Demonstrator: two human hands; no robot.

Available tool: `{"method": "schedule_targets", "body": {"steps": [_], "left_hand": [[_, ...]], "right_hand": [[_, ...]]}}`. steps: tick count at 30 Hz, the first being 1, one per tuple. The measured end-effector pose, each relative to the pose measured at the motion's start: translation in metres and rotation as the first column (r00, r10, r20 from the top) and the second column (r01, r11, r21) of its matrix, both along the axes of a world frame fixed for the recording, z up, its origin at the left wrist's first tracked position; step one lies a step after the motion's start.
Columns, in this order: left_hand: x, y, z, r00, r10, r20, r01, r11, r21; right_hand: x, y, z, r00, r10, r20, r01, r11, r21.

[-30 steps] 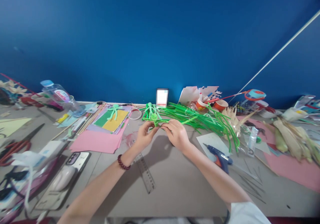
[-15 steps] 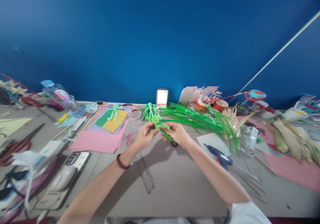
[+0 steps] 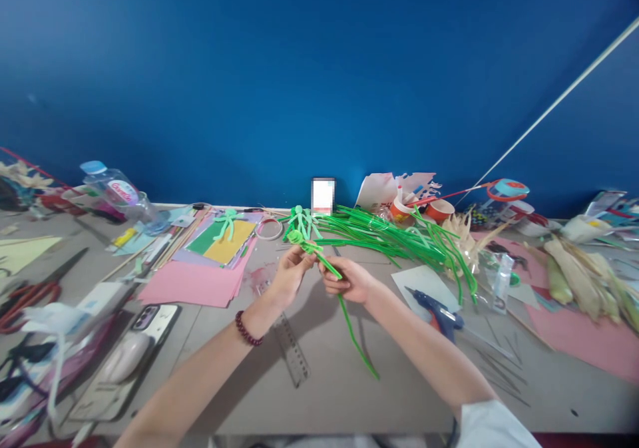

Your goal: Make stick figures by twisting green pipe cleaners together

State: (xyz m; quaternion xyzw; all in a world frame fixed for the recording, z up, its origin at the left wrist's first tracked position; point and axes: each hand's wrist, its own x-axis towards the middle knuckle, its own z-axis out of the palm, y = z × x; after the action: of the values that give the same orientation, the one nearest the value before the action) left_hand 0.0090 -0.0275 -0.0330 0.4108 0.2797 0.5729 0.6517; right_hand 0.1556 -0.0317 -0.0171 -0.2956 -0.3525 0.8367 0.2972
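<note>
A small bright-green pipe cleaner figure [image 3: 295, 236] with a coiled round head is pinched at its body by my left hand [image 3: 290, 276], fingers closed. My right hand [image 3: 348, 279] is closed around green pipe cleaner strands [image 3: 331, 267] that run from the figure's body. One long strand [image 3: 353, 333] trails from under the right hand down toward the table's front. Just behind my hands stands a paler green pipe cleaner figure [image 3: 300, 218]. To its right lies a heap of green pipe cleaners [image 3: 389, 231].
A transparent ruler [image 3: 293, 355] lies below my left hand. Right of my right forearm is a hot glue gun [image 3: 438, 311]. Pink paper [image 3: 194, 285], a phone [image 3: 130, 361], scissors [image 3: 37, 295] and a plastic bottle [image 3: 122, 192] occupy the left; corn husks [image 3: 582, 275] lie far right.
The figure has tilted and shifted slightly left with my left hand. My right hand has turned over the strands, and a long green strand now hangs down toward the front.
</note>
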Motion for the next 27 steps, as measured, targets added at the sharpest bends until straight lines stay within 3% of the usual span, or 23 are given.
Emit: {"method": "schedule_targets", "body": {"steps": [3, 5, 8, 10, 20, 27], "left_hand": [[0.001, 0.000, 0.001, 0.997, -0.031, 0.071, 0.037, 0.996, -0.079], [0.003, 0.000, 0.002, 0.994, -0.011, 0.112, 0.026, 0.991, -0.132], [0.004, 0.000, 0.003, 0.990, 0.056, 0.129, -0.031, 0.982, -0.187], [0.003, 0.000, 0.003, 0.990, 0.074, 0.117, -0.049, 0.978, -0.204], [-0.004, 0.001, 0.005, 1.000, 0.027, 0.003, -0.026, 0.995, -0.095], [-0.002, 0.002, 0.002, 0.991, 0.085, -0.104, -0.093, 0.993, -0.075]], "right_hand": [[-0.006, -0.002, -0.006, 0.999, -0.045, 0.009, 0.045, 0.999, 0.031], [-0.010, -0.004, -0.009, 0.985, -0.160, 0.061, 0.151, 0.980, 0.130], [-0.014, -0.005, -0.012, 0.898, -0.404, 0.177, 0.329, 0.881, 0.341], [-0.015, -0.006, -0.011, 0.845, -0.489, 0.217, 0.374, 0.830, 0.413], [-0.012, -0.009, 0.004, 0.886, -0.436, 0.159, 0.365, 0.866, 0.343], [-0.013, -0.008, -0.008, 0.867, -0.454, 0.206, 0.347, 0.846, 0.405]]}}
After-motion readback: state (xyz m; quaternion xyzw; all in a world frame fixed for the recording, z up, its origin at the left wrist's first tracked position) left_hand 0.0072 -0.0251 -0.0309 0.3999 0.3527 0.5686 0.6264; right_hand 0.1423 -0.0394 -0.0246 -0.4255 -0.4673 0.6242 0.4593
